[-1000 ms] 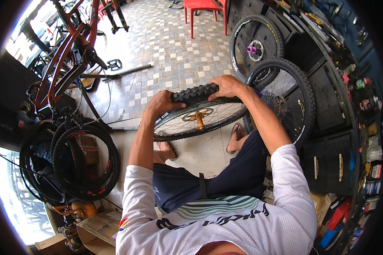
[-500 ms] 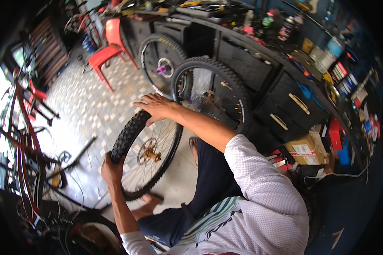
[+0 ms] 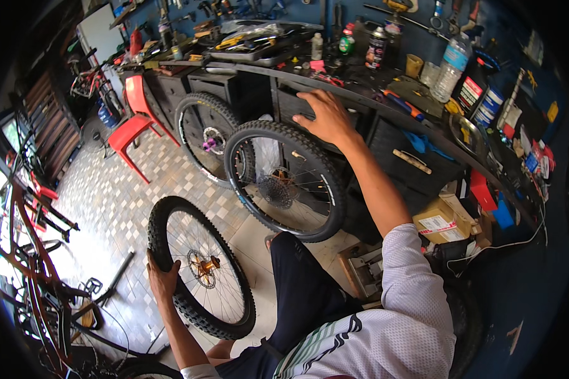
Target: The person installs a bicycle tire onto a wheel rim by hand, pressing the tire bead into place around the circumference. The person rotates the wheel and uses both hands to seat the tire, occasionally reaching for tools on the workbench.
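My left hand (image 3: 163,278) is wrapped round the knobby tire of a bicycle wheel (image 3: 184,211) with a gold hub and disc rotor (image 3: 202,268), standing tilted on the floor. My right hand (image 3: 325,117) is raised with fingers apart and empty, near the front edge of a dark, cluttered workbench (image 3: 269,66). Just below and left of it stands a second wheel (image 3: 333,215) with a cassette (image 3: 274,192), beside a third wheel with a purple hub (image 3: 210,144), both by the drawers. A pink object (image 3: 317,65) and red-handled tools (image 3: 332,80) lie on the bench beyond my right hand.
A red plastic chair (image 3: 123,136) stands at upper left. Bike frames (image 3: 25,240) fill the left side, with a bar (image 3: 117,281) on the tiled floor (image 3: 110,208). Bottles (image 3: 452,66) crowd the bench. A cardboard box (image 3: 439,218) sits below it at right.
My view has swung right toward the bench. My right hand has let go of the held wheel and reached up toward the bench; my left hand still holds the tire.
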A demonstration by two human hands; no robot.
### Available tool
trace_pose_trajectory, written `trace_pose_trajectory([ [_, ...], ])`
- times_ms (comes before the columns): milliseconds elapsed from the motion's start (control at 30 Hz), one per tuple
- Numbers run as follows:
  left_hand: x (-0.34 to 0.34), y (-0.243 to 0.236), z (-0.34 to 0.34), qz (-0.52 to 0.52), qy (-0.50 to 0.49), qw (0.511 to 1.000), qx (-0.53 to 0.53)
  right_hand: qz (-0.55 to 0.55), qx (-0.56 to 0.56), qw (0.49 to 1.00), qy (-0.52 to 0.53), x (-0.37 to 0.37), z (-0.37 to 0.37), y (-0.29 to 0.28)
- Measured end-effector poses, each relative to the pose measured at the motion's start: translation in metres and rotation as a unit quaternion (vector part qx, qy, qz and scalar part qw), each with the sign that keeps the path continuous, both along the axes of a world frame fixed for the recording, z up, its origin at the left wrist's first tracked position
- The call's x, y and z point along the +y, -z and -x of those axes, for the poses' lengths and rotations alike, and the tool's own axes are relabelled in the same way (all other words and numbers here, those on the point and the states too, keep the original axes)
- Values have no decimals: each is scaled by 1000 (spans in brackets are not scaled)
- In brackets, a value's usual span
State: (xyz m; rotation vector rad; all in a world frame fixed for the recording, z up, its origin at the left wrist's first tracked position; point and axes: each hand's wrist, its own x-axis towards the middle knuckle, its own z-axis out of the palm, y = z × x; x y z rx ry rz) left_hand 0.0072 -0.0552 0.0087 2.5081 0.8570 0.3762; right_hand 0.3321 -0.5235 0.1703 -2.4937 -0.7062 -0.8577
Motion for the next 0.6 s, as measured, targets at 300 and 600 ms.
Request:
trace_pose_trajectory([
  [300,-34,26,-45,19,-10,994,-103,-63,-99,992,50,-68,-61,-19],
  [600,-32,18,-36,98,60,989,-97,221,81,951,200,-144,-242,-30],
])
